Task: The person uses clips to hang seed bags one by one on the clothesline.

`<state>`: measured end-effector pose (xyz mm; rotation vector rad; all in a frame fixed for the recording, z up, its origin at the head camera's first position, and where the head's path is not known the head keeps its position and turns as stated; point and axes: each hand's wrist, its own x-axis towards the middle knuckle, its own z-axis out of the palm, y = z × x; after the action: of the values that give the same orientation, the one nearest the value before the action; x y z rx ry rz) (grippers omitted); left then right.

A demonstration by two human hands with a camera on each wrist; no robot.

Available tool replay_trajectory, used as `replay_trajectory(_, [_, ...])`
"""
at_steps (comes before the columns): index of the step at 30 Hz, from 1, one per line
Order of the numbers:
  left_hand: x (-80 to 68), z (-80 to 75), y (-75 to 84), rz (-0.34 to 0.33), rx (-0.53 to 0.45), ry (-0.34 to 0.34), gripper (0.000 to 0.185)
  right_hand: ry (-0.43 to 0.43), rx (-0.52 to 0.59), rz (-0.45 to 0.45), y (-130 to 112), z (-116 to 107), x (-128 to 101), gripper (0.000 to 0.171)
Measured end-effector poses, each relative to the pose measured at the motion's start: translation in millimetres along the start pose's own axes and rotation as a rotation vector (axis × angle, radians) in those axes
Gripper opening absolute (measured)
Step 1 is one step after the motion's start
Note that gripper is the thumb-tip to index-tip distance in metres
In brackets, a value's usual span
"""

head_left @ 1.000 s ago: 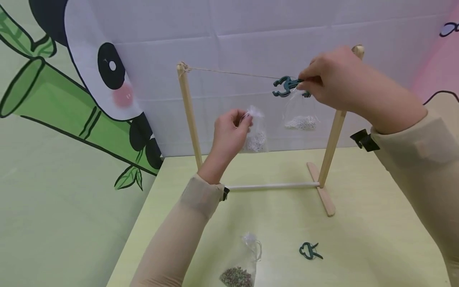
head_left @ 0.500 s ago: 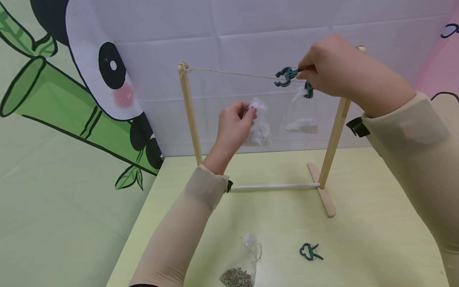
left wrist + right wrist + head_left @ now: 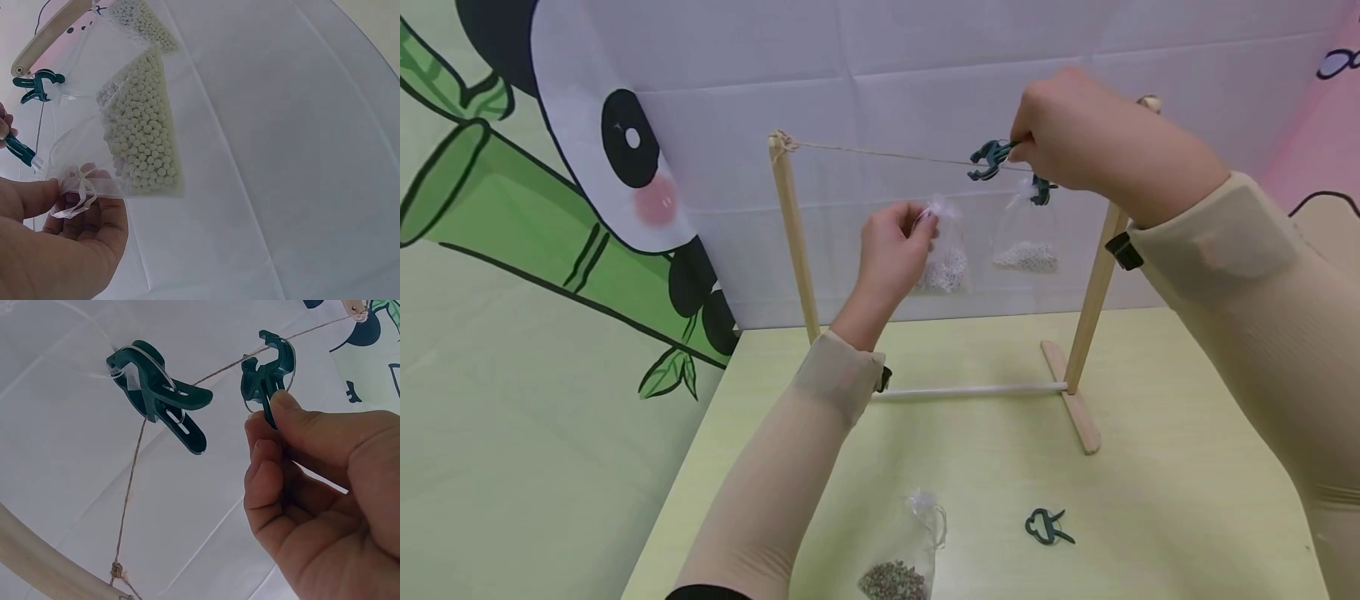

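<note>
My left hand (image 3: 895, 254) pinches the gathered top of a sheer drawstring bag (image 3: 140, 131) with small white beads inside, just below the string. Between thumb and fingertips, my right hand (image 3: 1078, 133) squeezes the handles of a dark green spring clip (image 3: 269, 375), whose jaws are spread beside the string (image 3: 231, 365). A second green clip (image 3: 147, 381) is fastened on the string nearby, and from it hangs another bag (image 3: 1026, 254) of white beads. In the left wrist view the held bag's white ribbon (image 3: 78, 194) shows at the thumb.
The string runs between two wooden posts (image 3: 793, 242), joined low down by a white rod (image 3: 977, 390). On the table (image 3: 985, 467) lie a bag of brownish grains (image 3: 895, 575) and a third green clip (image 3: 1048, 527). A cloth backdrop (image 3: 715, 167) stands behind.
My left hand has lifted the bead bag up and slightly right toward the string. My right hand has raised the clip from below the string to its level and moved slightly left.
</note>
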<state>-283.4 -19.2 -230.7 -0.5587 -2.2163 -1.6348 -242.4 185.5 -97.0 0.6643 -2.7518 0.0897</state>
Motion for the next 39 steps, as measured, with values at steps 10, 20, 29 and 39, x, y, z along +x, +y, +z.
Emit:
replay_trajectory(10, [8.4, 2.3, -1.3, -0.009, -0.015, 0.002, 0.018, -0.038, -0.003, -0.014, -1.3, 2.5, 7.5, 0.02])
replay_trajectory(20, [14.8, 2.6, 5.3, -0.023, -0.048, 0.019, 0.019, -0.128, -0.029, -0.005, -7.8, 5.6, 16.3, 0.019])
replay_trajectory(29, [18.1, 4.8, 9.3, -0.035, -0.111, 0.039, 0.018, -0.145, -0.014, -0.021, -8.2, 5.7, 18.5, 0.019])
replay_trajectory(39, [22.5, 5.3, 9.9, -0.017, -0.144, 0.033, 0.015, -0.142, -0.01, -0.025, -8.2, 7.5, 20.1, 0.02])
